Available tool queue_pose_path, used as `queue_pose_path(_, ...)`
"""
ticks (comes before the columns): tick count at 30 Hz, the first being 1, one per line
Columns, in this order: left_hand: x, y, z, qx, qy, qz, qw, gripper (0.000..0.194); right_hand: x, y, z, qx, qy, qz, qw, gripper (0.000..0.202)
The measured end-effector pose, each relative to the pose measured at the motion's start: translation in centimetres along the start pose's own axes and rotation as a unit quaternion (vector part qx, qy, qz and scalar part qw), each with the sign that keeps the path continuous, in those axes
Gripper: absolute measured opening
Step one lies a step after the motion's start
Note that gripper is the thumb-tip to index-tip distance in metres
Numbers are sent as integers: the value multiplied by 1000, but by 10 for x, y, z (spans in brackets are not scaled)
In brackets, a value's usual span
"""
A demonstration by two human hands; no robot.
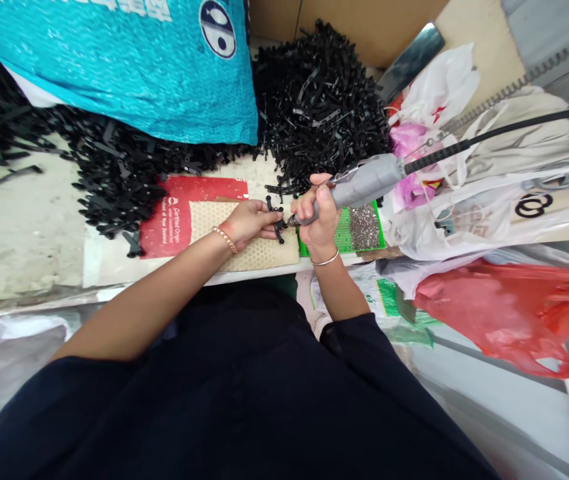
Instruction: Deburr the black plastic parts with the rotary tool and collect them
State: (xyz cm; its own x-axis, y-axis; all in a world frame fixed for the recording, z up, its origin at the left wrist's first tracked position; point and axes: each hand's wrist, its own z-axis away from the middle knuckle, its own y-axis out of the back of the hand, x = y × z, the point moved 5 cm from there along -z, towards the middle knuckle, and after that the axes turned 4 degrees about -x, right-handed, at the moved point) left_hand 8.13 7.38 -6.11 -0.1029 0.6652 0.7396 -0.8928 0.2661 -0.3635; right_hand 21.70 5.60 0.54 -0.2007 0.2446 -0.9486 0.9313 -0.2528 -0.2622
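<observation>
Between the thumb and fingers of my left hand (250,222) is a small black plastic part (279,227), held over a cream honeycomb-patterned mat (244,259). My right hand (318,217) is wrapped round a grey powered screwdriver (364,183), which lies slanted with its tip at the right side of the black part. Whether the tip touches a screw is too small to tell. Just right of my right hand, a green tray (378,223) bears many small metal screws (364,227).
Heaps of black parts (322,100) lie behind the hands and at the left. A blue bag (134,73) covers some. Red printed sheet (164,227) is beside the mat. Plastic bags, including a red one (504,307), crowd the right. A black cable (504,127) runs from the screwdriver.
</observation>
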Motion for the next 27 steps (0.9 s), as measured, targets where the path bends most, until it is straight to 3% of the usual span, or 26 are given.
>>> queue_pose_path(7, 2, -1, 2, 9, 1, -5, 1000, 35, 1, 3, -1, 29, -14, 11, 999, 47)
queue_pose_path(17, 4, -3, 4, 15, 7, -9, 1000, 36, 3, 0, 0, -1, 7, 17, 1000, 52)
queue_pose_path(27, 0, 1, 0, 10, -3, -7, 1000, 38, -1, -4, 2, -36, 50, -45, 997, 44)
